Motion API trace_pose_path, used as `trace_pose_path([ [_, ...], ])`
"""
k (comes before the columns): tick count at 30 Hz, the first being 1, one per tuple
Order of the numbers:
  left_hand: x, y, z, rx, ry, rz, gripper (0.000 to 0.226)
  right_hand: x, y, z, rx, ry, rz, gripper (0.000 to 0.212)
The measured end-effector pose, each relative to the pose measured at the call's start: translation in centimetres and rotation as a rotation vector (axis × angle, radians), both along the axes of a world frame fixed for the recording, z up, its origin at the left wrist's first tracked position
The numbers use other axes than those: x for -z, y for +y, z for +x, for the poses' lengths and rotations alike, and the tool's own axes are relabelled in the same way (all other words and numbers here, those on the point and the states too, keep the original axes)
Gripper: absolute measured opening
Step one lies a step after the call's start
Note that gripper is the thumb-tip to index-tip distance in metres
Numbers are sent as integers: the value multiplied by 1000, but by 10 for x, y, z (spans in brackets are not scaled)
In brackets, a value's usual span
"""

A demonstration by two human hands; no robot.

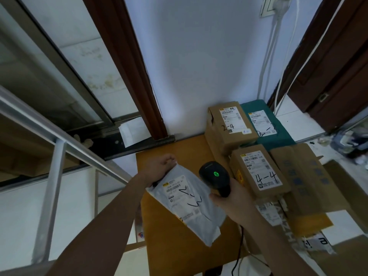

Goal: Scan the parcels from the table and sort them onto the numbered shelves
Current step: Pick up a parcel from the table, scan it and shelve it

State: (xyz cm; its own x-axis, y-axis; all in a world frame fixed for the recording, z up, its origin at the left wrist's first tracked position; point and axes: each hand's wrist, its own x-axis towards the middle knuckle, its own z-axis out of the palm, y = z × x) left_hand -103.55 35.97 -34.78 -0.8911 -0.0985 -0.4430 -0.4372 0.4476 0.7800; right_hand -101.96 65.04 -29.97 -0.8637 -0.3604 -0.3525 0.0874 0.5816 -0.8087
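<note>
Nearest you: your left hand pinches the top corner of a white mailer bag, its grip curled over the edge, holding the bag tilted above the counter with the label face up. A handwritten mark reads roughly 2-3. Your right hand has its grip wrapped round the handle of the black scanner, green light showing, head aimed toward the bag's label. Cable trails down from it.

Judged stage: this bag is at the scan step; it has not gone to a shelf yet.

Just beyond the scanner: a brown box marked 4-4, lying on the counter. Beside it, to the right, flattened cardboard. More bagged parcels lie underneath, partly hidden.

Farther back, against the wall: a brown box marked 2-4, and touching it a green parcel with a label, number unclear.

So at least three parcels still wait on the counter. A metal shelf frame stands to the left; no shelf numbers are visible.
</note>
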Motion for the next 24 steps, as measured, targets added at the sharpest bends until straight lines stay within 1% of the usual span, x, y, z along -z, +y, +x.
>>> trace_pose_path([
  [2, -9, 12, -5, 75, -21, 21, 19, -6, -1, -4, 1, -15, -5, 28],
  [4, -17, 24, -10, 155, -23, 14, 17, -8, 1, -7, -48, -52, -6, 37],
  [6, -25, 36, -16, 234, -12, 34, 13, -10, 4, -9, -89, -142, -34, 40],
  [9, -31, 46, -21, 288, 23, 116, 13, -17, 9, -9, -59, -284, -113, 28],
  [11, -32, 48, -22, 274, 54, 140, 15, -20, 11, -10, -31, -312, -129, 23],
  [13, -33, 52, -22, 241, 74, 145, 13, -21, 12, -10, 14, -315, -126, 22],
  [15, -36, 54, -22, 141, 103, 89, 7, -21, 11, -11, 72, -302, -134, 22],
  [16, -37, 52, -21, 45, 146, 40, 10, -21, 11, -12, 95, -291, -144, 22],
  [18, -33, 49, -15, -196, 258, 5, 29, -21, 9, -12, 166, -268, -178, 22],
  [19, -31, 48, -10, -330, 273, 55, 42, -21, 8, -12, 227, -267, -214, 24],
  [20, -28, 47, -3, -445, 244, 141, 60, -21, 6, -12, 294, -271, -253, 26],
  [21, -21, 47, 4, -512, 181, 280, 79, -21, 5, -13, 351, -274, -281, 29],
  [22, -11, 46, 11, -516, 85, 417, 92, -21, 4, -14, 389, -275, -296, 32],
  [23, -3, 49, 20, -443, -13, 546, 95, -21, 2, -15, 411, -278, -308, 35],
  [24, 1, 54, 29, -327, -90, 633, 86, -22, 1, -16, 417, -278, -313, 36],
])
